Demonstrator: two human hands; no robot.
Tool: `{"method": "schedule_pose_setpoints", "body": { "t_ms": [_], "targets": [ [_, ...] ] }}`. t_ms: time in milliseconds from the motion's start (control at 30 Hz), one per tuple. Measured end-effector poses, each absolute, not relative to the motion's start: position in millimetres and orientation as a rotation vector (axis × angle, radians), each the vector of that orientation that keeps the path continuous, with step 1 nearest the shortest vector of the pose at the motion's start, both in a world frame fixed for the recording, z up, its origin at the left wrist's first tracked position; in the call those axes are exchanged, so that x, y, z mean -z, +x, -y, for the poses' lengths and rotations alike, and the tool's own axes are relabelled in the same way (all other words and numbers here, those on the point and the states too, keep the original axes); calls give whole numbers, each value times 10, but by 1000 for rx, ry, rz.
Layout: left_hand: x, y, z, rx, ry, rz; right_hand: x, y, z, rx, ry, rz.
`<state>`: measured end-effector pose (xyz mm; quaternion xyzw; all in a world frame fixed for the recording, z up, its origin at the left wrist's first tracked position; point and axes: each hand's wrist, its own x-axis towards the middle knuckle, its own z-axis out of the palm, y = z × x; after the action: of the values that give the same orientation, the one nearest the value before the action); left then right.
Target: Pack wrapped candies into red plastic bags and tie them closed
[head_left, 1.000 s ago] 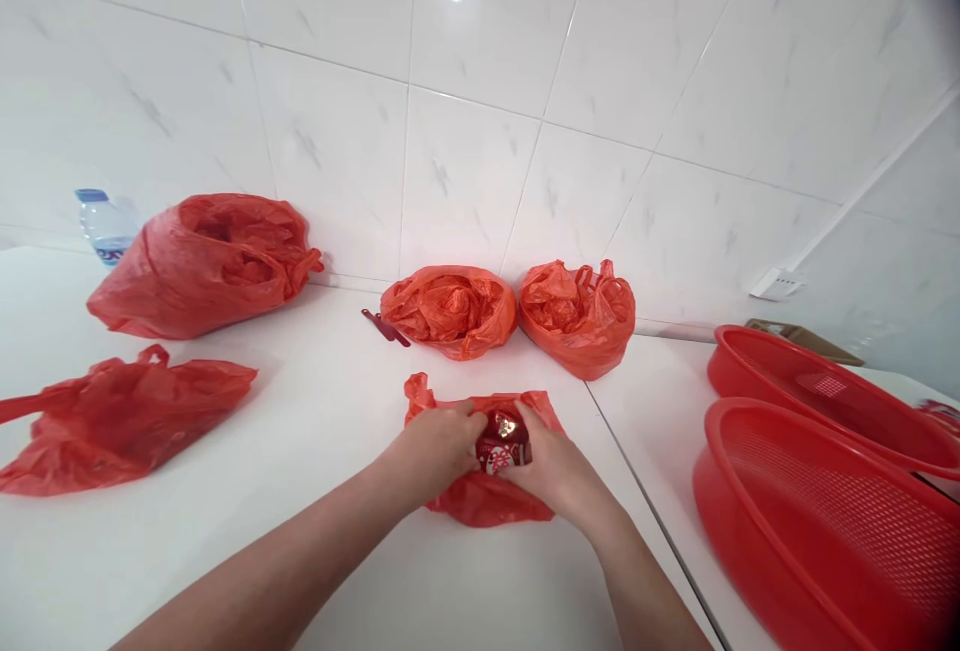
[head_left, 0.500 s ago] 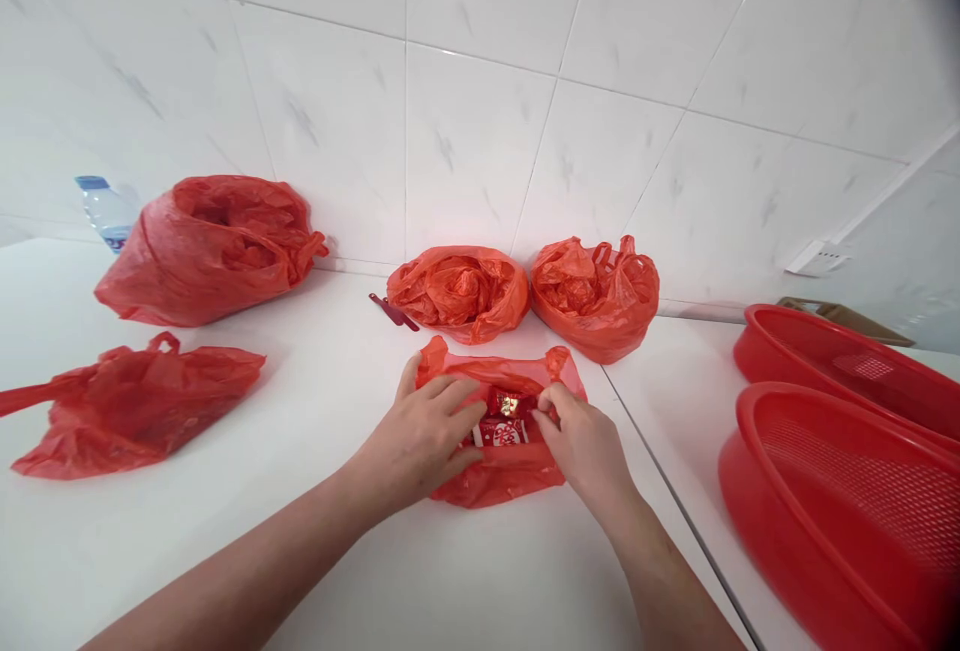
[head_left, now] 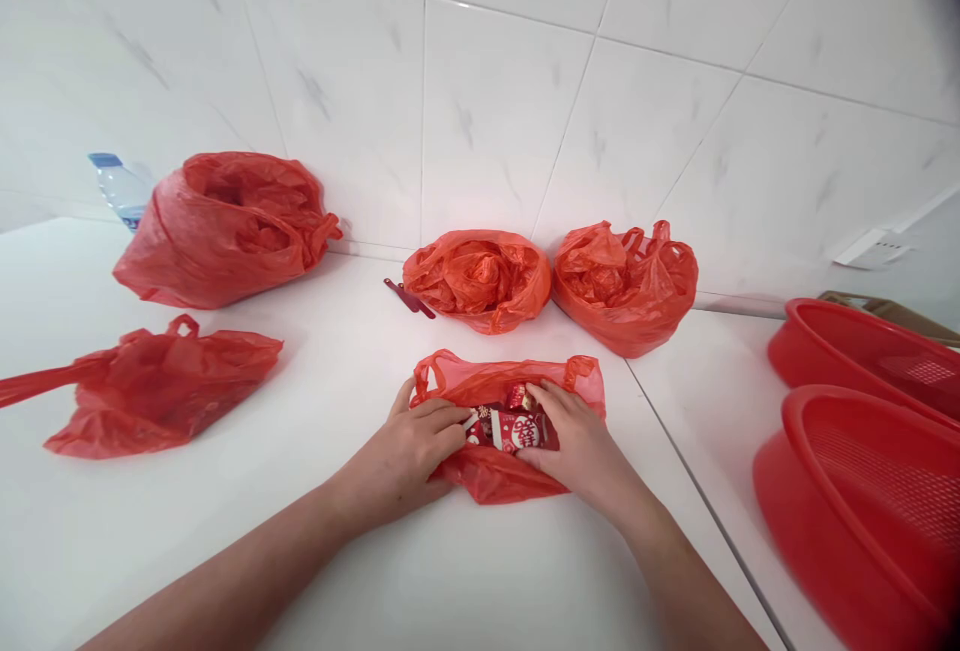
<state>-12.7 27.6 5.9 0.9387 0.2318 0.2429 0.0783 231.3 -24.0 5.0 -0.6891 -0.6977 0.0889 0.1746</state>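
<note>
A red plastic bag (head_left: 487,476) lies on the white table with its mouth open in front of me. Several small red wrapped sweets show inside, one of them a red-and-white packet (head_left: 517,431) with white lettering. At the bag's left side, my left hand (head_left: 420,446) is closed round the plastic, its fingertips reaching in beside the sweets. From the right, my right hand (head_left: 577,436) reaches into the mouth, thumb and fingers on either side of the red-and-white packet. Part of the contents is hidden under both hands.
Two stuffed red bags (head_left: 480,281) (head_left: 626,286) stand by the tiled wall, with dark red strips (head_left: 409,297) beside them. A large full bag (head_left: 225,231), a flatter bag (head_left: 172,391) and a plastic bottle (head_left: 120,193) are left. Red baskets (head_left: 840,491) (head_left: 870,346) stand right.
My right hand has opened from a pinch and spread over the packets. My left hand has drawn back to the bag's left side. The view has shifted a little.
</note>
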Motion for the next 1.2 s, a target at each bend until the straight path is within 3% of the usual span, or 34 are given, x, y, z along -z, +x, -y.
{"method": "schedule_pose_setpoints", "body": {
  "t_ms": [633,1033,1200],
  "targets": [
    [-57,-197,-317,-838,2819,-689,-32,2262,244,-16,-1825,1827],
    [-62,-166,-305,-786,2920,-664,-280,2164,366,-492,-1786,2042],
    [-83,-164,-295,-746,2936,-691,-213,2220,336,-289,-1826,2003]
  ]
}}
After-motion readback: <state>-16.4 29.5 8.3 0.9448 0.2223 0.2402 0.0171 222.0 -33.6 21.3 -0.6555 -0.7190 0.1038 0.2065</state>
